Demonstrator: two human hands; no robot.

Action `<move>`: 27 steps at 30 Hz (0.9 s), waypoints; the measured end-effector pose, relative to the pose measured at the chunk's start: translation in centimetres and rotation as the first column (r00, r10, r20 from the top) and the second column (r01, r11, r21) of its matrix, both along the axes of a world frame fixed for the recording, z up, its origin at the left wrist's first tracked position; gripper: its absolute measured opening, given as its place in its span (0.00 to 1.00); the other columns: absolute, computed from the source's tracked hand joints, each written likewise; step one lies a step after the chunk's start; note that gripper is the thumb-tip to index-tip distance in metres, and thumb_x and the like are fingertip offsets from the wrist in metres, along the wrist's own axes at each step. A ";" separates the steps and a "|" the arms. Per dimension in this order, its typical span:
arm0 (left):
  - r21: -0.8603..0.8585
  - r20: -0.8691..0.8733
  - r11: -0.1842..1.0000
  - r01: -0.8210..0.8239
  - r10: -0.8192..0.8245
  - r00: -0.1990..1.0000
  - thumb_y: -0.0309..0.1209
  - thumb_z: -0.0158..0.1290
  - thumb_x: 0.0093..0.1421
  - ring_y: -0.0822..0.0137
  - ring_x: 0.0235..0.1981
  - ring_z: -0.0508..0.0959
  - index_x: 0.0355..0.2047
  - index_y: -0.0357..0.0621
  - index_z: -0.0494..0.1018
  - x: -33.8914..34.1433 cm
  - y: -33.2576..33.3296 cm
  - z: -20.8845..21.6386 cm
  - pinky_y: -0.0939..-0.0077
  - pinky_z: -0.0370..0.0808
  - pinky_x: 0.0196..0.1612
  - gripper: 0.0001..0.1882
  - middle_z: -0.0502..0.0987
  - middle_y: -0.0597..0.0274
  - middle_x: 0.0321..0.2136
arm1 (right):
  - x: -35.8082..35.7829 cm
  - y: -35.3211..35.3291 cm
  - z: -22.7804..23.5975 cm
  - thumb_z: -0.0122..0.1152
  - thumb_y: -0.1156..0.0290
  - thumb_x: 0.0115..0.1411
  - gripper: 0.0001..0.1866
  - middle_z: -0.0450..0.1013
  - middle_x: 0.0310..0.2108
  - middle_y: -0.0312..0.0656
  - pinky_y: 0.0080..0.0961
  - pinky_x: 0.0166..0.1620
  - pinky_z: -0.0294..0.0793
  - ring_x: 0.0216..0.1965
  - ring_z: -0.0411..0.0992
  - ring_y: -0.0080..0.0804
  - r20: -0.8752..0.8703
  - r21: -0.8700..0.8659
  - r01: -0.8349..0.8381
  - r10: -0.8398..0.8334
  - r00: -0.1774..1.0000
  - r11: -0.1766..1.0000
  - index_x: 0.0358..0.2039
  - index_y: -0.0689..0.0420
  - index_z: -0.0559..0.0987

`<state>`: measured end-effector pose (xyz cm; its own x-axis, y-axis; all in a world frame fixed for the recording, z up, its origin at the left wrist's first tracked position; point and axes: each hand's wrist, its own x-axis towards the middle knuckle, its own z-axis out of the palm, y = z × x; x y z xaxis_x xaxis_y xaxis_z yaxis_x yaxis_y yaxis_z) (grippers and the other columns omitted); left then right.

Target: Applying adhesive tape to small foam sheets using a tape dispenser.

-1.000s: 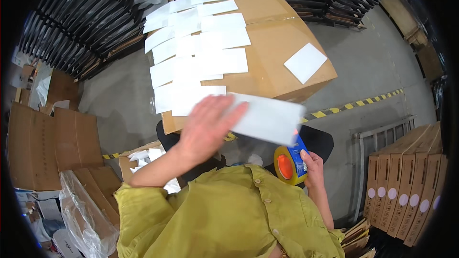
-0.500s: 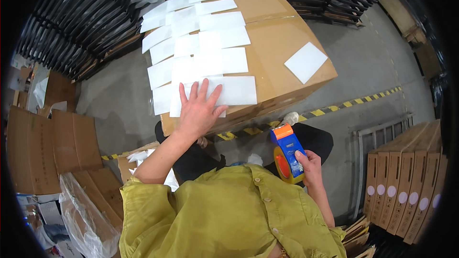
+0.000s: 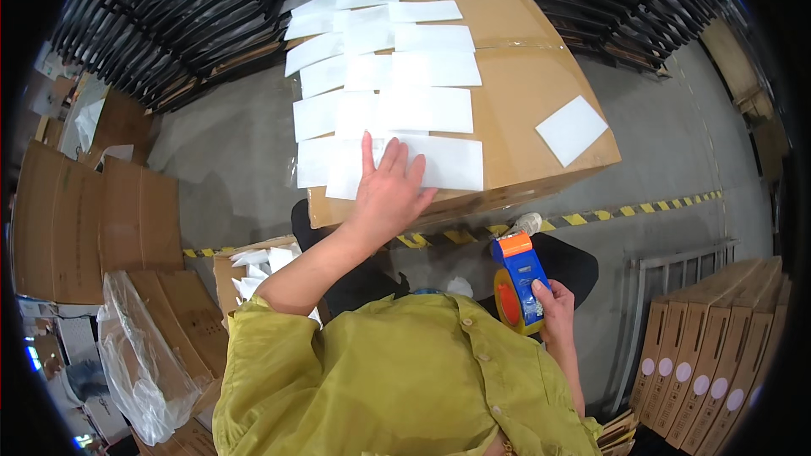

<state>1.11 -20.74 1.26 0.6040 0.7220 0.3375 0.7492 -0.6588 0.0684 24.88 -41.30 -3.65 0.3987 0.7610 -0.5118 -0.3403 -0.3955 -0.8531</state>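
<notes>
Flat on the white foam sheets (image 3: 427, 110) lies my left hand (image 3: 390, 192), fingers stretched and slightly apart, at the near edge of the rows. The sheets overlap in several rows on the left part of a large brown cardboard box (image 3: 524, 76). One more white sheet (image 3: 572, 131) lies askew at the box's right near corner. My right hand (image 3: 555, 308) grips a blue and orange tape dispenser (image 3: 525, 274) low in front of my right leg, clear of the box. A roll of yellowish tape with a red hub (image 3: 508, 300) sits in the dispenser.
Black metal frames (image 3: 186, 25) stand stacked at the far left, more (image 3: 625, 0) at the far right. Flat brown cartons (image 3: 710, 346) lean upright at the right. Cardboard boxes (image 3: 68, 219) and clear plastic wrap (image 3: 139, 363) are at the left. Yellow-black tape (image 3: 600, 215) crosses the floor.
The whole view has shifted, so the box appears farther right. My left hand stays on the near sheets, its fingers a little closer together. The dispenser is still in my right hand.
</notes>
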 end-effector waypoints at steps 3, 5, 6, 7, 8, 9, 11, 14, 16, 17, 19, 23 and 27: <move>0.017 -0.006 1.000 0.005 -0.005 1.000 0.38 0.52 0.49 0.54 0.49 0.64 0.41 0.39 0.67 -0.1 -0.2 -0.6 0.48 0.44 0.57 0.21 0.68 0.49 0.43 | -0.1 -0.1 0.2 0.62 0.66 0.48 0.14 0.72 0.23 0.40 0.15 0.27 0.68 0.20 0.68 0.19 -0.005 0.010 0.001 -0.001 1.000 1.000 0.27 0.66 0.73; 0.029 0.026 0.999 0.014 -0.015 1.000 0.36 0.52 0.49 0.55 0.50 0.64 0.41 0.40 0.67 -0.1 -0.3 -0.8 0.51 0.46 0.57 0.20 0.68 0.50 0.43 | -0.1 0.1 0.6 0.61 0.66 0.48 0.15 0.72 0.23 0.41 0.15 0.27 0.69 0.21 0.69 0.20 -0.009 0.024 0.001 0.000 1.000 1.000 0.27 0.67 0.73; 0.046 0.039 0.998 0.036 -0.038 0.999 0.35 0.52 0.49 0.56 0.50 0.64 0.42 0.40 0.67 0.0 -0.4 -0.9 0.53 0.47 0.57 0.20 0.68 0.50 0.43 | -0.2 0.1 0.8 0.61 0.67 0.48 0.15 0.72 0.23 0.42 0.16 0.28 0.70 0.21 0.69 0.20 -0.022 0.027 0.006 -0.006 1.000 1.000 0.27 0.67 0.73; 0.064 0.052 0.996 0.059 -0.062 0.997 0.34 0.52 0.50 0.57 0.50 0.64 0.42 0.41 0.67 0.3 -0.5 -0.9 0.55 0.48 0.58 0.19 0.67 0.51 0.44 | -0.1 0.1 1.0 0.61 0.67 0.48 0.15 0.73 0.24 0.42 0.16 0.28 0.71 0.22 0.70 0.21 -0.035 0.029 0.013 -0.012 0.999 0.999 0.28 0.67 0.73; 0.066 0.054 0.996 0.060 -0.064 0.996 0.34 0.52 0.50 0.57 0.50 0.64 0.42 0.41 0.67 0.8 -0.5 -0.6 0.55 0.48 0.58 0.19 0.67 0.51 0.44 | 0.0 0.0 1.0 0.61 0.67 0.48 0.15 0.73 0.24 0.42 0.16 0.28 0.71 0.22 0.70 0.21 -0.032 0.031 0.014 -0.013 0.999 0.999 0.28 0.67 0.73; 0.055 0.120 0.992 0.118 -0.124 0.985 0.34 0.51 0.50 0.57 0.50 0.64 0.42 0.41 0.66 1.5 -0.7 0.2 0.56 0.49 0.57 0.19 0.67 0.52 0.44 | 0.1 -0.1 1.0 0.61 0.67 0.48 0.15 0.73 0.24 0.42 0.16 0.28 0.71 0.22 0.70 0.21 -0.031 0.035 0.021 -0.020 0.999 0.999 0.28 0.67 0.72; 0.049 0.194 0.981 0.188 -0.194 0.962 0.34 0.51 0.50 0.58 0.50 0.64 0.42 0.41 0.66 3.9 -0.7 1.3 0.57 0.51 0.57 0.19 0.67 0.53 0.44 | 0.3 -0.3 1.2 0.61 0.67 0.48 0.15 0.73 0.24 0.42 0.16 0.28 0.71 0.22 0.70 0.21 -0.021 0.039 0.040 -0.040 0.999 0.998 0.28 0.67 0.72; -0.029 0.272 0.933 0.358 -0.338 0.901 0.34 0.52 0.49 0.56 0.49 0.64 0.42 0.41 0.66 9.4 0.6 2.1 0.58 0.55 0.54 0.20 0.66 0.52 0.44 | 0.1 -0.8 1.5 0.61 0.66 0.48 0.13 0.72 0.22 0.36 0.14 0.26 0.66 0.19 0.67 0.17 0.001 0.039 0.100 -0.100 0.995 0.994 0.27 0.64 0.74; 0.001 0.269 0.909 0.416 -0.401 0.876 0.35 0.52 0.48 0.55 0.46 0.65 0.39 0.41 0.67 13.1 2.3 1.6 0.60 0.58 0.51 0.19 0.67 0.52 0.39 | 0.2 -1.1 1.0 0.61 0.66 0.48 0.12 0.72 0.21 0.36 0.14 0.25 0.66 0.19 0.67 0.17 0.018 0.031 0.094 -0.095 0.995 0.995 0.26 0.63 0.74; 0.012 0.274 0.893 0.449 -0.435 0.858 0.35 0.52 0.48 0.55 0.46 0.65 0.39 0.41 0.67 14.6 3.3 1.2 0.60 0.58 0.51 0.19 0.67 0.52 0.39 | 0.2 -1.1 0.9 0.61 0.67 0.49 0.12 0.72 0.21 0.36 0.14 0.25 0.66 0.20 0.67 0.17 0.012 0.051 0.089 -0.090 0.996 0.995 0.26 0.64 0.74; 0.010 0.197 0.938 0.347 -0.342 0.919 0.37 0.54 0.46 0.55 0.45 0.64 0.38 0.42 0.68 16.9 5.6 0.1 0.63 0.60 0.48 0.19 0.66 0.51 0.38 | 0.0 -1.2 1.4 0.61 0.67 0.49 0.12 0.72 0.21 0.36 0.14 0.25 0.67 0.19 0.67 0.17 -0.008 0.070 0.105 -0.105 0.994 0.992 0.26 0.64 0.73; -0.167 0.153 0.886 0.431 -0.409 0.900 0.40 0.55 0.45 0.56 0.46 0.63 0.35 0.43 0.69 19.8 7.0 -0.4 0.63 0.60 0.48 0.19 0.65 0.50 0.39 | 0.9 -2.6 1.1 0.62 0.67 0.48 0.15 0.72 0.23 0.41 0.16 0.27 0.69 0.21 0.69 0.19 -0.034 0.075 0.168 -0.166 0.986 0.983 0.27 0.66 0.73; -0.240 -0.023 0.886 0.397 -0.414 0.910 0.43 0.55 0.45 0.57 0.40 0.67 0.32 0.39 0.69 19.9 5.0 0.4 0.66 0.63 0.44 0.21 0.68 0.52 0.35 | 1.8 -3.5 0.5 0.62 0.67 0.47 0.14 0.72 0.24 0.40 0.15 0.28 0.68 0.22 0.68 0.18 -0.023 0.077 0.227 -0.226 0.974 0.971 0.28 0.66 0.73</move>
<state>21.06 -15.72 1.70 0.8767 0.4601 0.1406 0.4284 -0.8795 0.2071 26.63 -44.79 -3.16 0.5587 0.6897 -0.4606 -0.4257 -0.2381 -0.8730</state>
